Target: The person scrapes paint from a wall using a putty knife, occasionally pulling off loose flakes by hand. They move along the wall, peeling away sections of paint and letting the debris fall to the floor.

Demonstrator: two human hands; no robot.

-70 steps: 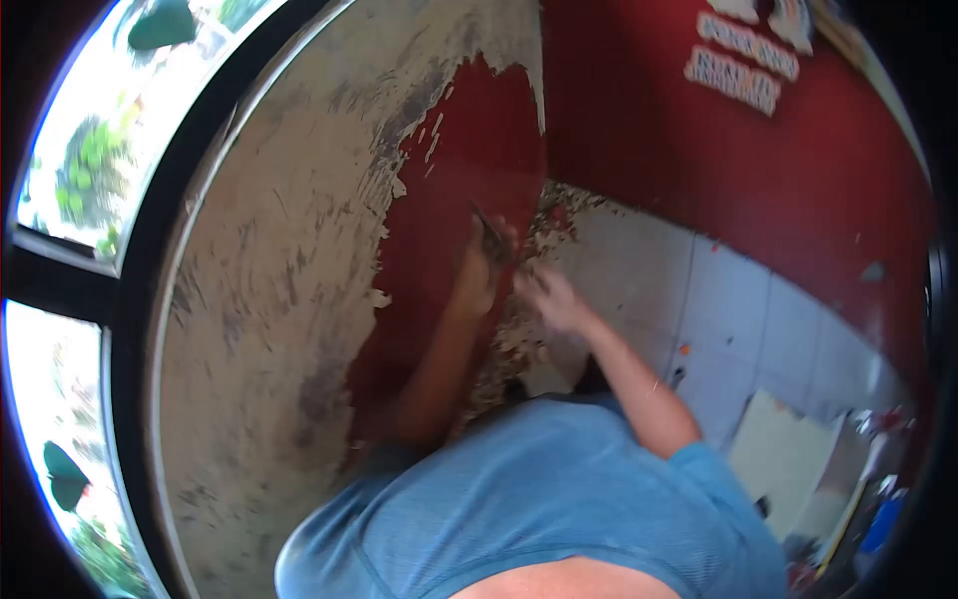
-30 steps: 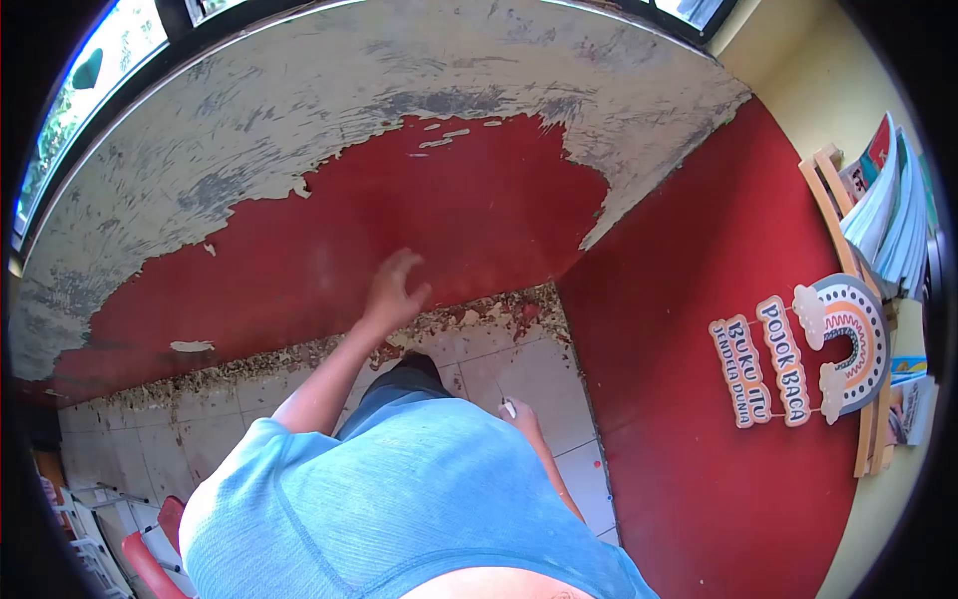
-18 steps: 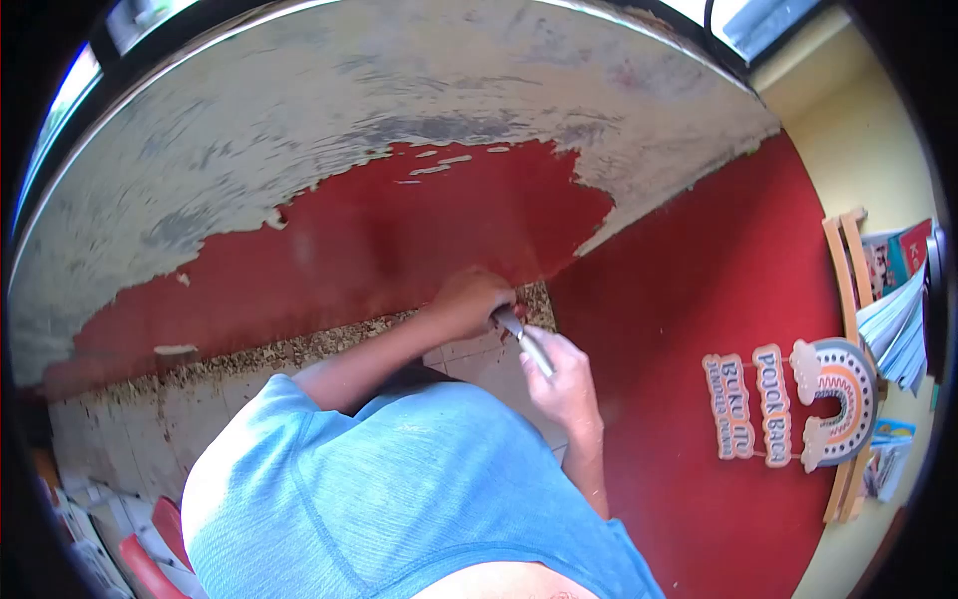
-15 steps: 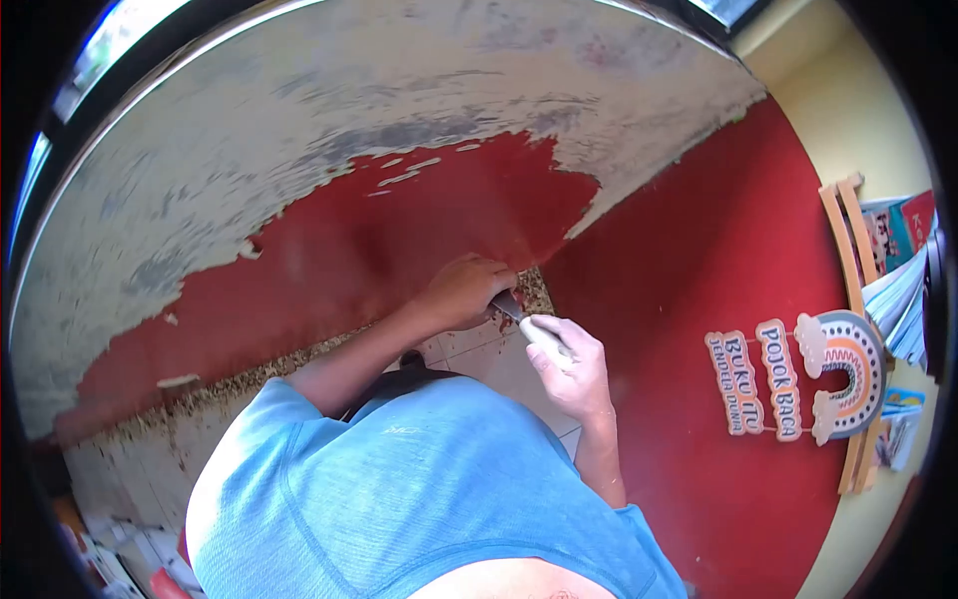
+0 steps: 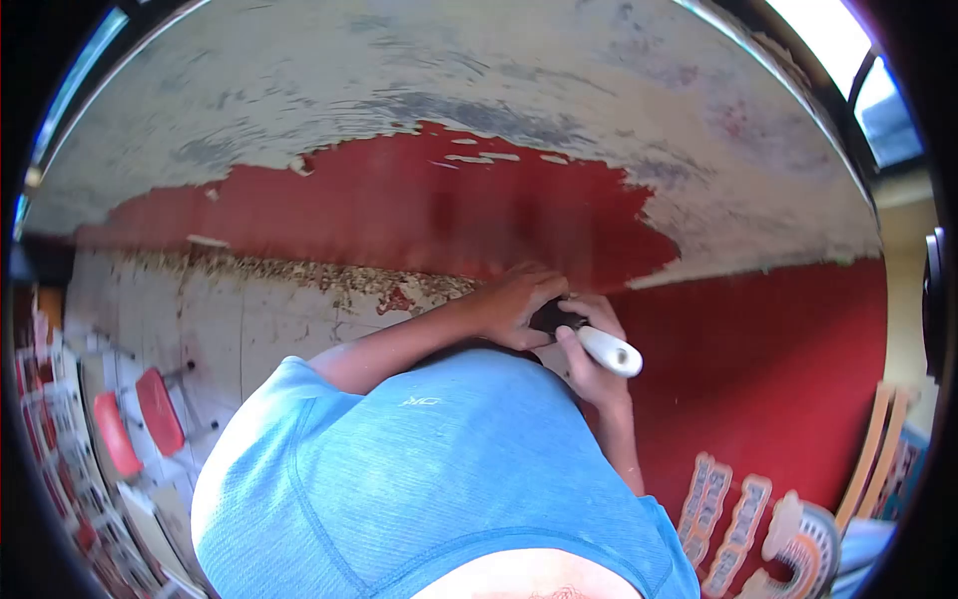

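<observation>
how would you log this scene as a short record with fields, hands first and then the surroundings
right hand: holds a white-handled hand tool near its dark flat blade
left hand: at the blade; grip or light touch, cannot tell
front wall: smooth red area below, pale grey-streaked area above, ragged border between
floor: pale square tiles, brown-and-cream flakes along the wall's foot
far left: two red chairs
lower right: rainbow-shaped sign on the side wall
</observation>
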